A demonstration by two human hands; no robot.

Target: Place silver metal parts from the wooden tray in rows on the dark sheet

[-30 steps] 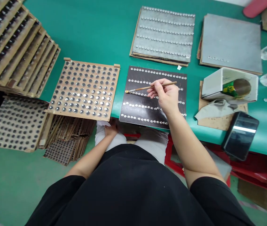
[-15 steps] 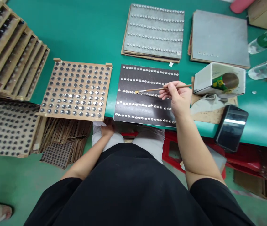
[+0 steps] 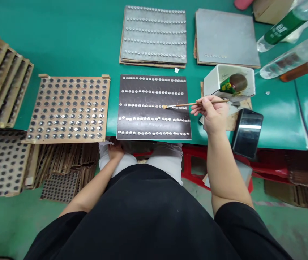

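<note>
A thin paintbrush (image 3: 182, 105) with a wooden handle is pinched in my right hand (image 3: 213, 112), just past the right edge of a dark board (image 3: 154, 99). Its pale bristles are at the third row of small round silver pieces (image 3: 142, 105); whether they touch a piece I cannot tell. Several such rows lie across the board. Below the table edge, my left hand (image 3: 116, 150) rests by my thigh, its fingers mostly hidden. A bit of white paper or cloth (image 3: 106, 143) shows beside it.
Left stands a wooden tray (image 3: 71, 94) of dark discs, some carrying silver pieces. Behind are a grey board (image 3: 154, 36) with rows of pieces and another grey board (image 3: 227, 36). A white box (image 3: 212, 81) holding a can, a phone (image 3: 247, 133) and bottles (image 3: 281, 30) are right.
The brush tip has moved right along the third row of the dark board, with my right hand shifting right too. The whole view has shifted; my left hand stays by my thigh.
</note>
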